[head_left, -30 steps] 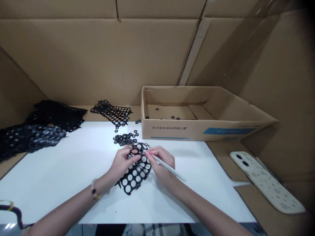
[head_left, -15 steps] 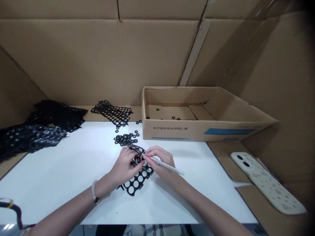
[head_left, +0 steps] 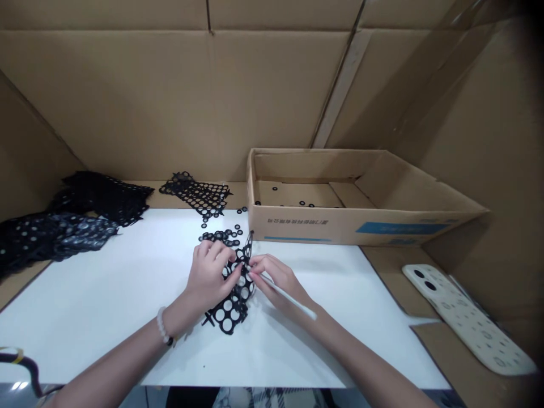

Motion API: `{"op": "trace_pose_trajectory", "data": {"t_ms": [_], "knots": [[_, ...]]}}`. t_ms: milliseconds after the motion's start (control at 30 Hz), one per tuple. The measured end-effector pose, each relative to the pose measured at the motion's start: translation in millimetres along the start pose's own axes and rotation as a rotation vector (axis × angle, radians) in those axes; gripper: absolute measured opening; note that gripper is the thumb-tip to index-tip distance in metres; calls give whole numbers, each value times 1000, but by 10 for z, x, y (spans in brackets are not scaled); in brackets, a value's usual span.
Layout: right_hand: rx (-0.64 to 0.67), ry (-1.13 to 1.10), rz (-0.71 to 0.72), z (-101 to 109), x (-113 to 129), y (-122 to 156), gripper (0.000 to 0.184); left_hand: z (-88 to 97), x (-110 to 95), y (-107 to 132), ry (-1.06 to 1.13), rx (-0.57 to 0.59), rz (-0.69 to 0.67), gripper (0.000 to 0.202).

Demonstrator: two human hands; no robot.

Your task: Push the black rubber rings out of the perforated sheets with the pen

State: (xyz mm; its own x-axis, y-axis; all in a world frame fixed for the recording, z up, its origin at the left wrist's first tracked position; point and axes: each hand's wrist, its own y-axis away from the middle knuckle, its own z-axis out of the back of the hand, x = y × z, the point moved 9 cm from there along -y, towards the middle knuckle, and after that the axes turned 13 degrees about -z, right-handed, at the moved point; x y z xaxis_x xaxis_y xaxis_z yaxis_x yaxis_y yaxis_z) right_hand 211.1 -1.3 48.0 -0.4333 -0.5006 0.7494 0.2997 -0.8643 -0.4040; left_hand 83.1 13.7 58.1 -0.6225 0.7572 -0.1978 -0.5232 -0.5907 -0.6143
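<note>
A black sheet full of round holes (head_left: 227,313) lies on the white table in front of me. My left hand (head_left: 211,271) presses on its left side, thumb and fingers gripping it. In my right hand (head_left: 278,281) is a slim white pen-like tool (head_left: 289,296), its tip end at the sheet's right edge, close to my left thumb. The upper part of the sheet stands up and bends near the box. Just beyond my left fingers sits a pile of small black rings (head_left: 219,236), partly covered by the hand and sheet.
An open cardboard box (head_left: 306,224) with several black rings inside stands at the back right. Another holed sheet (head_left: 198,195) lies behind the pile. Stacks of black sheets (head_left: 102,198) fill the left. A phone in a pale case (head_left: 467,320) rests at right.
My left hand has shifted slightly left and turned more palm-down. The sheet's upper part now rises toward the box, and its lower part looks more folded. The view has moved slightly.
</note>
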Motion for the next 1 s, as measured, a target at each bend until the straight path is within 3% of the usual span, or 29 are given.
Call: {"op": "trace_pose_trajectory", "data": {"t_ms": [100, 167, 233, 300, 367, 400, 500, 600, 700, 833, 900, 1000], "knots": [[-16, -15, -103, -1, -81, -9, 11, -139, -61, -14, 214, 148, -31, 14], [-27, -42, -234, 6, -206, -15, 13, -207, -21, -11, 478, 161, 32, 20], [-62, -46, -363, 56, -338, -18, 14, -204, 164, -9, 734, 49, 168, 26], [-106, -28, -473, 139, -450, -21, 15, -126, 477, 11, 867, -146, 314, 29], [-117, -32, -544, 197, -509, -27, 16, -40, 796, 42, 780, -239, 403, 27], [-104, -47, -553, 200, -509, -32, 16, -6, 941, 62, 640, -222, 437, 26], [-54, -88, -519, 145, -426, -38, 15, -36, 1214, 105, 110, 42, 450, 26], [-26, -104, -490, 75, -361, -19, 16, -181, 1310, 174, -118, 221, 416, 31], [-23, -127, -472, 70, -360, -14, 16, -243, 1333, 209, -121, 241, 416, 34], [-21, -196, -464, 131, -399, -39, 16, -46, 1302, 149, 14, 89, 449, 32], [-12, -257, -450, 157, -383, -57, 16, -74, 1128, 70, 248, 135, 380, 29], [-37, -315, -403, 237, -278, -90, 17, -255, 555, -6, 608, 384, 126, 38]]}}
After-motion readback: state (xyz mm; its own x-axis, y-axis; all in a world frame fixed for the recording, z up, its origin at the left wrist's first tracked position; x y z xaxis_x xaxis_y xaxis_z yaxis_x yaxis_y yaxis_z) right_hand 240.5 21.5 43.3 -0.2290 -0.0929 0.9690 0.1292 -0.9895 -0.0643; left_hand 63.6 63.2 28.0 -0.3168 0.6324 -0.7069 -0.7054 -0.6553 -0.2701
